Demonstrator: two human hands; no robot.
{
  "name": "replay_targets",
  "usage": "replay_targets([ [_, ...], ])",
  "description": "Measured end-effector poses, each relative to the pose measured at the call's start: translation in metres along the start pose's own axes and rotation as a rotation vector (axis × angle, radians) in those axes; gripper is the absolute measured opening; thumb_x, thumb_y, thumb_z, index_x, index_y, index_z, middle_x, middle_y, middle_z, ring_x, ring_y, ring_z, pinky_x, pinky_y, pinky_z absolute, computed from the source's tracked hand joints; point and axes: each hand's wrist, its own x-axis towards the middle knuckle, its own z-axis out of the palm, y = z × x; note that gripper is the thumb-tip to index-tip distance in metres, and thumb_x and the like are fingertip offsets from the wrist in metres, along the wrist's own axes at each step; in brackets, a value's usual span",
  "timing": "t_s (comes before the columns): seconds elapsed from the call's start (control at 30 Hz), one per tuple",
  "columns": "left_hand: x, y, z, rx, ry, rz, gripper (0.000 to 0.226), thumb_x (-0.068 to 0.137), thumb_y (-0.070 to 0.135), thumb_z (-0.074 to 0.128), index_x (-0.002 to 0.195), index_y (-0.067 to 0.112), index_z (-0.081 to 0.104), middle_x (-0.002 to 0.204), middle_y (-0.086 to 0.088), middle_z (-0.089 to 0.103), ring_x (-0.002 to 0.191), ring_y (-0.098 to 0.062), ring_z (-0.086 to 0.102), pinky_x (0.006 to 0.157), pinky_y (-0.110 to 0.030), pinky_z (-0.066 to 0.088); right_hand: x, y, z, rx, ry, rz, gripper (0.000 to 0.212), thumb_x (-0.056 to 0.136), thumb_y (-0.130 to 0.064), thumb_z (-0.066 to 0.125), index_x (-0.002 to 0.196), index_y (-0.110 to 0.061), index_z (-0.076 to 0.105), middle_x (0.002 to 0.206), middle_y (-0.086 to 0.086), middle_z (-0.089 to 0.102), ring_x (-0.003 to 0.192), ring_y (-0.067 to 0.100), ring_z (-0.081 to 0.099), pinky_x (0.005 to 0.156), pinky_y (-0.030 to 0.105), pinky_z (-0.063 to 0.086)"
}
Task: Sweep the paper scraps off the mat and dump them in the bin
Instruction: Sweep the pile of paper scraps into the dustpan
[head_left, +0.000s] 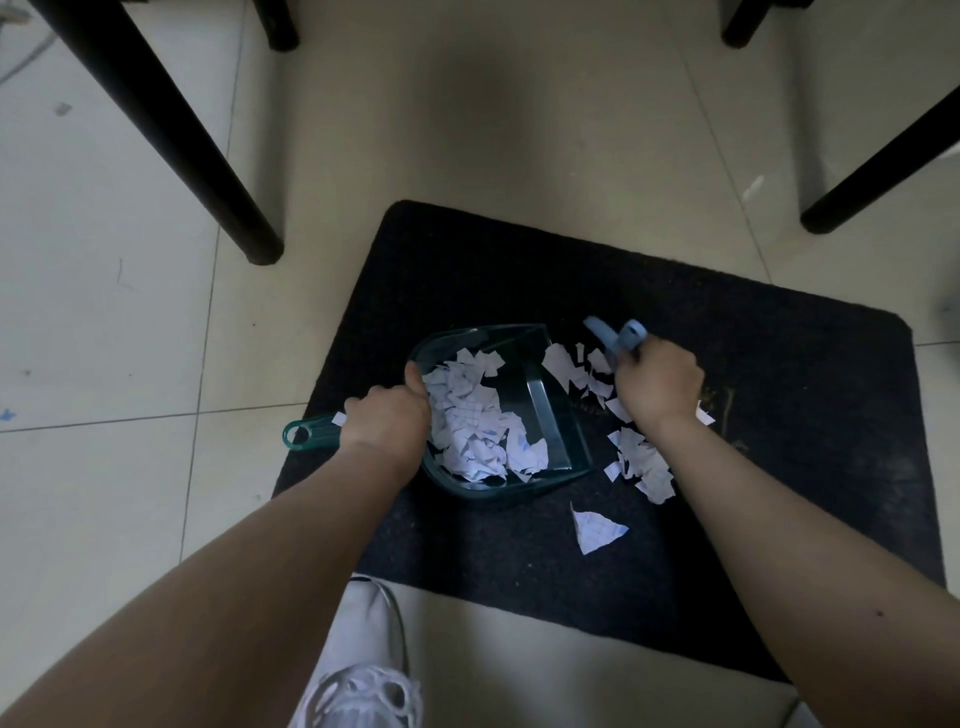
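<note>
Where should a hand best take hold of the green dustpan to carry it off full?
Probably by the handle that sticks out from the dustpan toward the left edge of the mat, coming from that side. The left hand already grips where handle meets pan; the open mouth faces right, so lifting there tips the paper scraps backward.

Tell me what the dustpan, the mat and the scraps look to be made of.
Dustpan: hard green plastic, glossy and see-through, since the dark mat shows through its walls.
Mat: dark, matte, coarse-textured, likely carpet-like fibre; backing not visible.
Paper scraps: thin white paper with a printed blue grid, with torn, creased edges.
</note>
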Motion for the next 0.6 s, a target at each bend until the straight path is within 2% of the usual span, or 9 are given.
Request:
replay_targets([
  [0.1, 0.000, 0.002, 0.000, 0.000, 0.012, 0.000, 0.088, 0.089, 0.002, 0.054, 0.152, 0.000, -0.007, 0.132, -0.012, 0.051, 0.117, -0.029, 0.050, 0.092, -0.041, 0.044, 0.001, -0.004, -0.006, 0.018, 0.011, -0.042, 0.028, 0.095, -0.027, 0.048, 0.101, -0.006, 0.066, 0.094, 0.017, 0.068, 0.085, 0.035, 0.063, 0.066, 0.028, 0.037],
  [0.27, 0.001, 0.002, 0.001, -0.002, 0.011, -0.006, 0.087, 0.088, 0.002, 0.054, 0.152, 0.000, -0.006, 0.132, -0.012, 0.051, 0.117, -0.029, 0.050, 0.093, -0.041, 0.044, 0.013, 0.005, -0.024, -0.007, 0.142, -0.008, 0.031, 0.097, -0.027, 0.047, 0.108, -0.004, 0.063, 0.097, 0.021, 0.067, 0.089, 0.039, 0.063, 0.069, 0.033, 0.041],
  [0.43, 0.003, 0.008, -0.003, -0.006, 0.011, 0.009, 0.087, 0.088, 0.001, 0.053, 0.152, 0.000, -0.006, 0.132, -0.012, 0.051, 0.118, -0.029, 0.050, 0.093, -0.041, 0.044, 0.006, 0.009, -0.007, -0.012, 0.024, 0.001, 0.032, 0.097, -0.027, 0.045, 0.111, -0.004, 0.063, 0.098, 0.021, 0.067, 0.088, 0.039, 0.063, 0.072, 0.036, 0.046],
  [0.6, 0.006, 0.017, -0.008, -0.013, 0.005, 0.023, 0.090, 0.087, 0.002, 0.055, 0.152, 0.000, -0.007, 0.133, -0.012, 0.050, 0.118, -0.030, 0.049, 0.092, -0.041, 0.044, -0.009, -0.003, 0.000, 0.059, -0.088, -0.106, 0.029, 0.097, -0.026, 0.047, 0.097, -0.002, 0.064, 0.094, 0.017, 0.066, 0.085, 0.033, 0.060, 0.066, 0.029, 0.036],
])
